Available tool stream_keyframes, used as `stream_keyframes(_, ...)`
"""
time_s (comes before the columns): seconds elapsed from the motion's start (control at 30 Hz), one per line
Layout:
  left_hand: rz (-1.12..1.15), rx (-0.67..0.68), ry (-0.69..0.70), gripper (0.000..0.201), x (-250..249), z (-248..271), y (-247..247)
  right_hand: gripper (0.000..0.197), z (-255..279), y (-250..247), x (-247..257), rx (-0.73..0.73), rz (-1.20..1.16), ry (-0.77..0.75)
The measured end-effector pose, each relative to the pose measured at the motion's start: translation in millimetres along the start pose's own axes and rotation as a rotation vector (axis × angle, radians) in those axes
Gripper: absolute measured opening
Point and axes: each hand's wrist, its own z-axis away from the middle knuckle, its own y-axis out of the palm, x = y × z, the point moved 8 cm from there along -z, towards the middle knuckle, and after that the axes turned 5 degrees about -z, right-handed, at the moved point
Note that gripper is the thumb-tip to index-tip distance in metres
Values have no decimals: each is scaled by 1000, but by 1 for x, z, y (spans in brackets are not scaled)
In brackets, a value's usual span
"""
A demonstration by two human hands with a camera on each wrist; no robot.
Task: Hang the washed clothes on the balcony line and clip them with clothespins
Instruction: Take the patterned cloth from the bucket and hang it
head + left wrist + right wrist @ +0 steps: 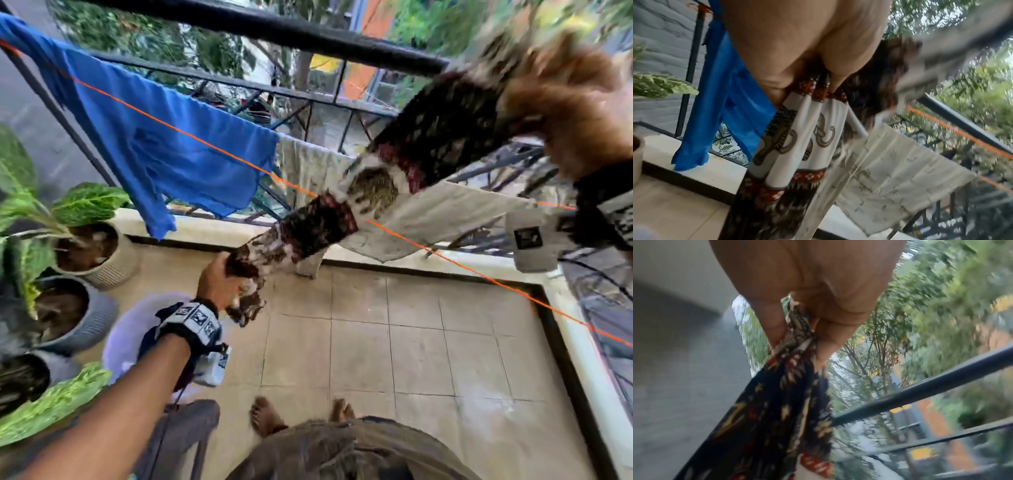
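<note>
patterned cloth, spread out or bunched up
Bunched: patterned cloth is gathered into a rope, stretched between left hand and right hand.

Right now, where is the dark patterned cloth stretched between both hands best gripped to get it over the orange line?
By its two bunched ends, as now: left hand low, right hand high. The dark patterned cloth is twisted into a rope, so spread the upper edge and approach the orange line from above.
</note>
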Motion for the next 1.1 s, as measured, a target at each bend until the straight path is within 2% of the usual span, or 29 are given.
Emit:
stream_keyframes(0.03,-60,1,10,33,-3,1,-5,33,10,-5,-24,15,156,36)
stream_keyframes(0.07,-109,-5,20,39,-9,2,-10,32,24,-7,-48,94,286,61)
stream_keyframes(0.13,-193,-9,77,49,-38,13,-16,17,58,0,-96,284,500,134)
stream_keyframes(0.2,-270,-37,201,50,-83,27,-19,36,84,0,-133,345,719,93)
stream_keyframes(0.23,-287,-46,268,48,-106,34,-19,34,95,7,-150,376,764,52)
stream_keyframes(0.33,-315,-52,444,39,-176,66,-11,12,125,41,-175,491,762,-8)
stream_keyframes(0.5,-393,-129,652,44,-282,132,8,14,154,75,-194,556,621,-78)
stream_keyframes(0.57,-427,-182,697,48,-318,153,13,23,155,76,-186,510,515,-85)
stream_keyframes(0.67,-493,-235,797,46,-366,186,34,17,142,60,-158,409,342,-95)
stream_keyframes(0.8,-598,-261,943,52,-433,225,66,13,110,3,-113,216,120,-119)
stream_keyframes(0.93,-704,-357,1130,57,-496,263,97,7,81,-63,-90,115,-44,-89)
stream_keyframes(1.0,-721,-395,1222,57,-520,278,116,33,69,-104,-81,38,-34,-74)
stream_keyframes(1.1,-695,-353,1352,60,-551,284,148,51,62,-164,-75,-47,22,-118)
